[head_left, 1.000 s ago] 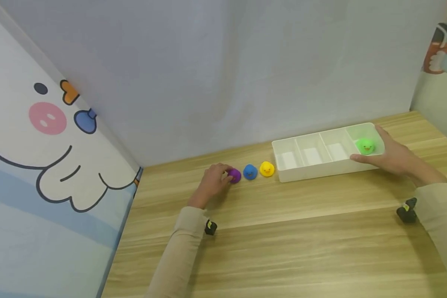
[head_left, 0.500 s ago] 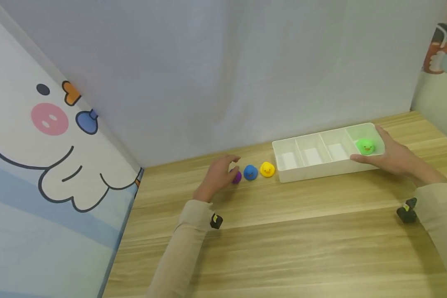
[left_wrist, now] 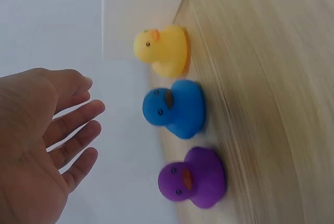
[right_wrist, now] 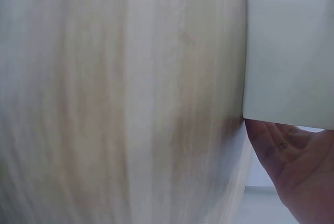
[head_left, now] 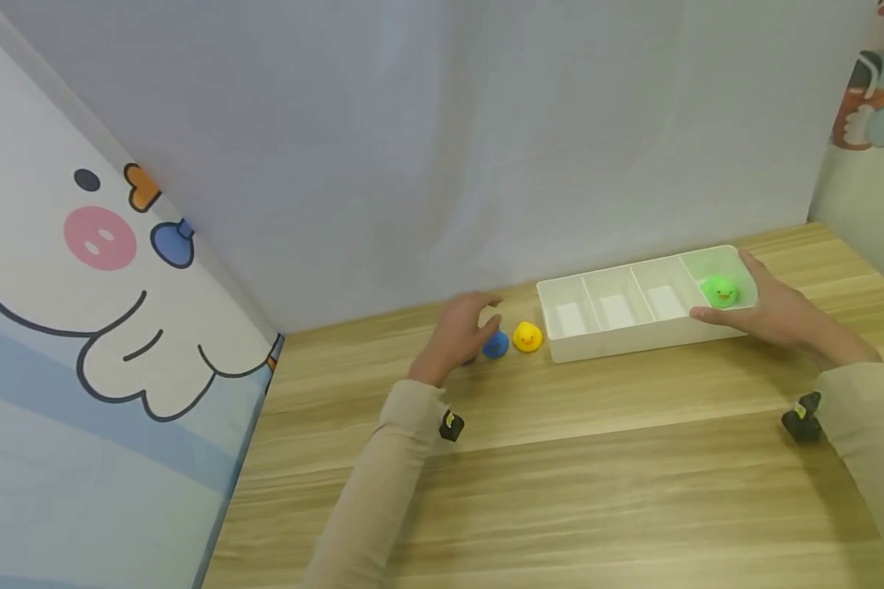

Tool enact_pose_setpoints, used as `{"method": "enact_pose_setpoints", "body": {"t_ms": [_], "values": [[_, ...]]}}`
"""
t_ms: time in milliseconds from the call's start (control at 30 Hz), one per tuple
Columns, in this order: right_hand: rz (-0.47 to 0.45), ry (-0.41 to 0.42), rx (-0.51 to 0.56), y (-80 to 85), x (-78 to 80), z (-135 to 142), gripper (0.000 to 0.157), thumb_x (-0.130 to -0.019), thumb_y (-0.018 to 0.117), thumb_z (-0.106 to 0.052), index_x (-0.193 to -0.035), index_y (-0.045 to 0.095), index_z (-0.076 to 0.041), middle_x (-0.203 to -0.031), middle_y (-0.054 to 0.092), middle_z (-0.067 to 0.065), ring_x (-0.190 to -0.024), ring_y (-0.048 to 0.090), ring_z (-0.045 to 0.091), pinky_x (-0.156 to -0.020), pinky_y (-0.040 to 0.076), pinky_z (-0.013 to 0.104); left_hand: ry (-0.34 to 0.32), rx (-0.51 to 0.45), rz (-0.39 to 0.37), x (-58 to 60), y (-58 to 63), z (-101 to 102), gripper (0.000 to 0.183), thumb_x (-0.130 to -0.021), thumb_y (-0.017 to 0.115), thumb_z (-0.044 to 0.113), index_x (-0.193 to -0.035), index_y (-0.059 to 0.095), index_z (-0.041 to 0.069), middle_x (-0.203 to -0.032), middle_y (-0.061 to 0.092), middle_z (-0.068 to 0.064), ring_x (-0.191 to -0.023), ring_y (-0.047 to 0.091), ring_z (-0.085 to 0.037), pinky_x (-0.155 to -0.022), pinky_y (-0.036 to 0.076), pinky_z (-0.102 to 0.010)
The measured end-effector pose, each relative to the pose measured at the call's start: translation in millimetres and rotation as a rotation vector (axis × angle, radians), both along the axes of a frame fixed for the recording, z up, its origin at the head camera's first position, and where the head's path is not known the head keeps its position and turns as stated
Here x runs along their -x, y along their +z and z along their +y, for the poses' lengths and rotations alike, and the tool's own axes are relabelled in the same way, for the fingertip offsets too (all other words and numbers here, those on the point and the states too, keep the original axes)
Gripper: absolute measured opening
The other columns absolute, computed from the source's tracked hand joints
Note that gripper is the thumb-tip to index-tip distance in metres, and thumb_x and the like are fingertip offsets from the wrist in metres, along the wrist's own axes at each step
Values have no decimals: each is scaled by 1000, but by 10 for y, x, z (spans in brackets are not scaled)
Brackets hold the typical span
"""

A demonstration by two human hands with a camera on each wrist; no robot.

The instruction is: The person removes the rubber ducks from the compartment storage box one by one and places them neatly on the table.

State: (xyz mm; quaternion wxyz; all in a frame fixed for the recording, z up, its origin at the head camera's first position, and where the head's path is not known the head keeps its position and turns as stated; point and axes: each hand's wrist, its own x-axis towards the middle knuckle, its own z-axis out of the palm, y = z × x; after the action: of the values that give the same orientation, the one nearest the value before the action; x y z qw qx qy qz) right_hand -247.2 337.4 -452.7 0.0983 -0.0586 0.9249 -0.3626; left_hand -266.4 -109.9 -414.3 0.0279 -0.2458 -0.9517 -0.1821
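Note:
My left hand (head_left: 459,331) hovers over a row of toy ducks, holding nothing, its fingers loosely bent and apart from the thumb. In the left wrist view the purple duck (left_wrist: 206,177), blue duck (left_wrist: 188,109) and yellow duck (left_wrist: 169,51) stand upright on the table. From the head, the hand hides nearly all of the purple duck and part of the blue one. My right hand (head_left: 777,315) grips the right end of a white divided tray (head_left: 633,337), thumb along its front side. A green duck (head_left: 720,292) sits in the rightmost compartment.
The wooden table (head_left: 597,491) meets a pale wall (head_left: 383,164) just behind the tray and ducks. A panel with cartoon prints (head_left: 29,270) stands along the left edge. The yellow duck is close to the tray's left end.
My left hand has moved right and a little back, from the purple duck to above the blue one, leaving the purple duck on the table. The right hand keeps its grip on the tray.

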Motion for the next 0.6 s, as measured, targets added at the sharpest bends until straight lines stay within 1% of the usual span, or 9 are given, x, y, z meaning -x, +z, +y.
{"method": "enact_pose_setpoints", "body": {"t_ms": [133, 200, 400, 467, 600], "values": [[-10, -6, -7, 8, 0, 7, 121, -92, 68, -56, -160, -25, -22, -167, 4, 34, -140, 25, 59, -103, 26, 80, -14, -37, -12, 25, 26, 149, 37, -103, 61, 21, -136, 63, 5, -140, 66, -12, -133, 59, -31, -116, 43, -45], [-14, -9, -6, 9, -11, 12, 121, -92, 68, -56, -160, -25, -21, -167, 2, 35, -141, 24, 60, -104, 26, 81, -24, -48, -2, 32, 32, 227, 37, -103, 61, 22, -135, 64, 5, -139, 67, -12, -132, 60, -31, -116, 44, -45], [9, -11, 15, 5, -14, 12, 119, -92, 70, -53, -162, -21, -20, -166, 8, 35, -140, 26, 57, -103, 27, 80, -51, -52, 23, 41, 52, 432, 36, -102, 62, 21, -134, 65, 6, -138, 68, -11, -130, 61, -31, -113, 46, -46], [0, -13, 18, 4, -8, 6, 119, -92, 69, -53, -162, -21, -20, -166, 8, 34, -142, 25, 57, -104, 26, 80, -57, -51, 17, 39, 54, 487, 36, -102, 62, 22, -135, 64, 7, -139, 67, -10, -131, 60, -30, -113, 45, -45], [-24, -17, 25, 10, -3, -2, 120, -92, 69, -55, -161, -24, -22, -168, 1, 33, -144, 21, 60, -105, 24, 80, -80, -61, 16, 44, 66, 607, 36, -103, 61, 23, -135, 64, 8, -139, 67, -8, -132, 60, -28, -115, 44, -43]]}}
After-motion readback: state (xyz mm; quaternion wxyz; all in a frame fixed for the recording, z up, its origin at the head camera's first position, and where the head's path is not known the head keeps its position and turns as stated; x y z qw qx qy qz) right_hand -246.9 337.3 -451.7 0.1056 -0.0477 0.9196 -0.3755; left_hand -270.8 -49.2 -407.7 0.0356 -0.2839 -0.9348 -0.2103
